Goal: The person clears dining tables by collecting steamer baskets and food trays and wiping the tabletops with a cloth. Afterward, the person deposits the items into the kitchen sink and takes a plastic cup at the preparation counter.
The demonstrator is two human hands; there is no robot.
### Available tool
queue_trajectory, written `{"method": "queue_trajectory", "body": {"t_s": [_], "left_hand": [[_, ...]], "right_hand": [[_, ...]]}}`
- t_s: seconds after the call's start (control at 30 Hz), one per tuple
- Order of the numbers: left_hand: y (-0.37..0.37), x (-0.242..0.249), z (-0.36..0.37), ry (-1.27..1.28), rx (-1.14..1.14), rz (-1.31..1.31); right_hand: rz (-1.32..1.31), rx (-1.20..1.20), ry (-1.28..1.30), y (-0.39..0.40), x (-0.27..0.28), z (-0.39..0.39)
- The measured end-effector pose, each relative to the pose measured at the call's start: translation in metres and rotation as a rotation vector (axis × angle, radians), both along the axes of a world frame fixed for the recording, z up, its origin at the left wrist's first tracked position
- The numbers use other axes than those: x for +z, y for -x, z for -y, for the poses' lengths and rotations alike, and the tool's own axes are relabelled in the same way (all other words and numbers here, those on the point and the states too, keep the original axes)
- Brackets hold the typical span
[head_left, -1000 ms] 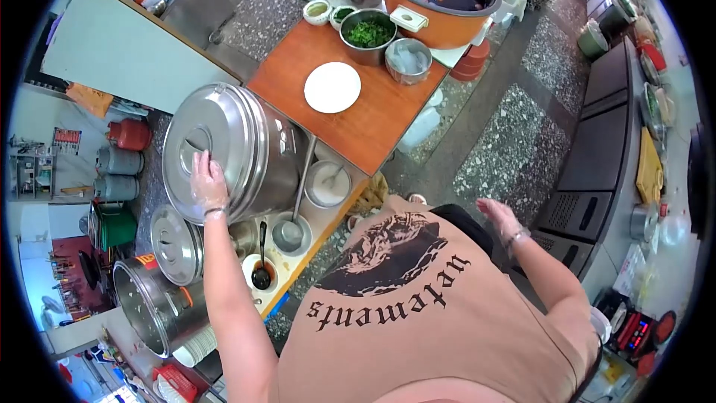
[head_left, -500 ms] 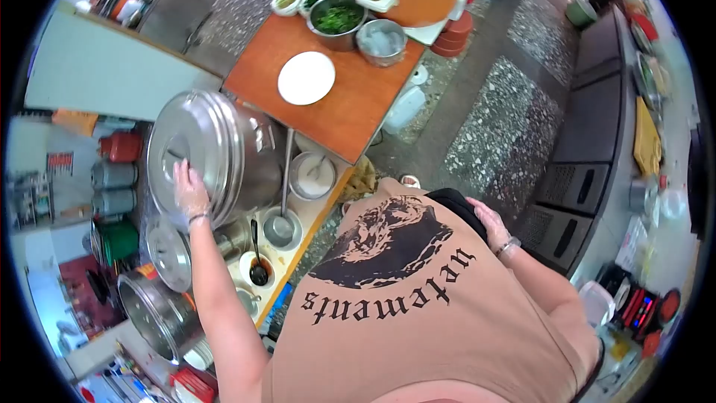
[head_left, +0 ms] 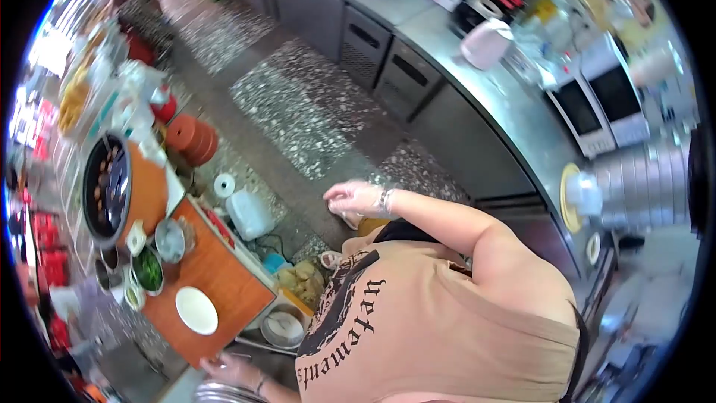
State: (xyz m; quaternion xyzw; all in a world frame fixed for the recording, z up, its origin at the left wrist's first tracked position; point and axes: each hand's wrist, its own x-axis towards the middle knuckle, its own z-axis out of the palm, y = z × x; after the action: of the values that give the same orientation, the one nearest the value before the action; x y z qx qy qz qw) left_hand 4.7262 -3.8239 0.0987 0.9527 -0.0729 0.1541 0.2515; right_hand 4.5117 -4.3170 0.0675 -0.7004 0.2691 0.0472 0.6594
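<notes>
My left hand, in a clear glove, is low in the view, just above the big steel pot and by the corner of the brown tabletop. Its fingers stretch out, slightly smeared by motion, and nothing shows in them. My right hand, also gloved, hangs over the floor in front of my body, fingers loosely bent and holding nothing visible. A white plate lies on the tabletop. Behind it stand a steel pot of chopped greens and a container with translucent contents.
A large orange pot with dark contents stands at the table's far end. Stacked red-brown tubs and a plastic jug are on the floor. Along the right runs a steel counter with a pink kettle and microwave ovens.
The view has swung right, toward the counter. My left hand has come off the pot lid. My right hand has moved from my hip out over the floor.
</notes>
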Motion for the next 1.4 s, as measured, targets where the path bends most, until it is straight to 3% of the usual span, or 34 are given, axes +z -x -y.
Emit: {"method": "queue_trajectory", "body": {"t_s": [0.07,0.1,0.17,0.2,0.27,0.37,0.5,0.63,0.87,1.07,1.13,1.17,1.2,1.27,1.33,1.4], "left_hand": [[0.001,-0.029,0.086,0.227,-0.216,-0.086],[0.015,-0.02,0.137,0.228,-0.329,-0.119],[0.037,-0.023,0.227,0.37,-0.532,-0.267],[0.049,-0.036,0.263,0.512,-0.601,-0.372],[0.088,-0.033,0.339,0.567,-0.692,-0.597],[0.143,-0.034,0.428,0.45,-0.973,-0.657],[0.203,-0.049,0.52,0.338,-1.016,-0.762],[0.249,-0.043,0.601,0.288,-1.082,-0.767],[0.268,-0.054,0.693,0.186,-1.178,-0.765],[0.231,-0.076,0.775,-0.082,-1.175,-0.887],[0.212,-0.096,0.807,-0.043,-1.315,-0.773],[0.219,-0.069,0.823,0.075,-1.227,-0.983],[0.202,-0.093,0.834,-0.002,-1.29,-0.809],[0.207,-0.09,0.865,0.055,-1.251,-0.873],[0.218,-0.07,0.887,0.002,-1.258,-0.919],[0.237,-0.064,0.903,-0.039,-1.25,-1.029]], "right_hand": [[-0.092,0.029,0.065,0.044,0.006,0.008],[-0.088,0.002,0.073,0.067,0.001,0.018],[-0.14,-0.188,0.07,0.117,-0.015,0.044],[-0.202,-0.205,0.245,0.143,-0.012,0.06],[-0.221,-0.294,0.305,0.188,-0.005,0.088],[-0.3,-0.447,0.291,0.256,-0.017,0.133],[-0.429,-0.287,0.337,0.322,-0.015,0.199],[-0.509,-0.287,0.339,0.359,-0.009,0.256],[-0.525,-0.143,0.396,0.344,-0.025,0.341],[-0.489,-0.417,0.442,0.34,-0.015,0.401],[-0.54,-0.496,0.469,0.363,-0.003,0.43],[-0.582,-0.546,0.454,0.376,0.005,0.437],[-0.67,-0.704,0.383,0.386,0.014,0.447],[-0.712,-0.772,0.598,0.431,-0.006,0.481],[-0.643,-0.986,0.719,0.465,-0.005,0.519],[-0.607,-1.076,0.699,0.493,0.008,0.565]]}}
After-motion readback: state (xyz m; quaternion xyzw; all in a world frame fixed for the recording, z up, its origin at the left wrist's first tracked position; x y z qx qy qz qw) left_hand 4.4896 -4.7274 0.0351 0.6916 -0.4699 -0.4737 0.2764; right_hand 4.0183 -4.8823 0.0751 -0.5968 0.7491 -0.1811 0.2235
